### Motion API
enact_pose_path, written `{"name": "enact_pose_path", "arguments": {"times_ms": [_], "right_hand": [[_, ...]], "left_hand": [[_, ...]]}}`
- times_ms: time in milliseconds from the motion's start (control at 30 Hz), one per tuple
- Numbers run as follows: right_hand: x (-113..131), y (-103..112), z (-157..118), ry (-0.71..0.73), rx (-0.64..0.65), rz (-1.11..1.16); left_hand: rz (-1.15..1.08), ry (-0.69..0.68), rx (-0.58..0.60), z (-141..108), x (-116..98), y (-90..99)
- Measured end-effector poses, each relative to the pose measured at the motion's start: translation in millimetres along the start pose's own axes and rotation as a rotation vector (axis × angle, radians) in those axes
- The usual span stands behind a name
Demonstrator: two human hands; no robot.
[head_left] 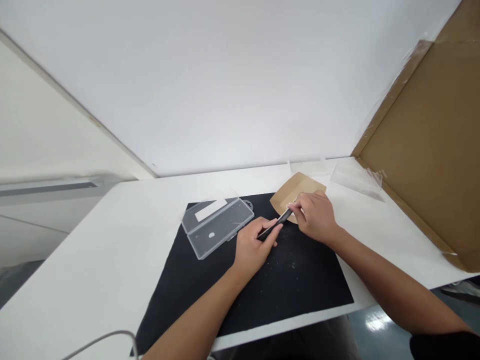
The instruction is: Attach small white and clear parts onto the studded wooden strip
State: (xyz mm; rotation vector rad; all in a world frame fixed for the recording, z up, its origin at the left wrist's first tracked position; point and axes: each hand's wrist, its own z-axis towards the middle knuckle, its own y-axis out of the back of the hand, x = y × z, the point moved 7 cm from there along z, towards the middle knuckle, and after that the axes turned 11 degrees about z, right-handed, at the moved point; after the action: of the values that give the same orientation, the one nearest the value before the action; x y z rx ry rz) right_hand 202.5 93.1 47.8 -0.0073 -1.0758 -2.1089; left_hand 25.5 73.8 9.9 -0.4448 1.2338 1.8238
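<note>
A slim black bar-shaped tool [279,223] with a pale edge lies slantwise between my two hands, over the black mat [285,280]. My left hand [255,244] is closed around its lower end, thumb and fingers along its sides. At the upper end, the fingers of my right hand [313,214] are pinched together; a small whitish bit shows at their tips. Its exact kind I cannot make out. Just beyond my right hand is a tan paper tray [288,189], partly covered by that hand. To the left lies an opened clear plastic case [225,235] with a white label [210,210].
Small pale crumbs are scattered on the mat. Clear plastic pieces [356,180] rest near the wall at the back right. A large cardboard panel [431,150] stands along the right side of the white table [101,240]. A pale cable [108,334] curves at the lower left.
</note>
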Motion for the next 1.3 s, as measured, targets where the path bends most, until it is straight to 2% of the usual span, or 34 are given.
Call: {"name": "enact_pose_path", "arguments": {"times_ms": [200, 400, 567, 800, 1000, 1300], "right_hand": [[10, 8, -7, 0.031, -0.080, 0.088], [1, 13, -9, -0.011, -0.148, 0.181], [-6, 8, -10, -0.032, -0.121, 0.185], [3, -3, -15, 0.032, -0.052, 0.154], [-6, 5, -15, 0.046, -0.105, 0.151], [-19, 2, -17, -0.012, -0.045, 0.227]], "left_hand": [[0.015, -0.039, -0.027, 0, -9, 5.0], [-0.015, 0.080, -0.049, -3, 2, 6.8], [-0.037, 0.118, -0.044, -4, 6, 5.7], [-0.077, 0.102, -0.022, -2, 5, 5.4], [-0.059, 0.027, -0.014, -1, 6, 4.5], [0.097, -0.150, -0.099, 1, 6, 9.6]]}}
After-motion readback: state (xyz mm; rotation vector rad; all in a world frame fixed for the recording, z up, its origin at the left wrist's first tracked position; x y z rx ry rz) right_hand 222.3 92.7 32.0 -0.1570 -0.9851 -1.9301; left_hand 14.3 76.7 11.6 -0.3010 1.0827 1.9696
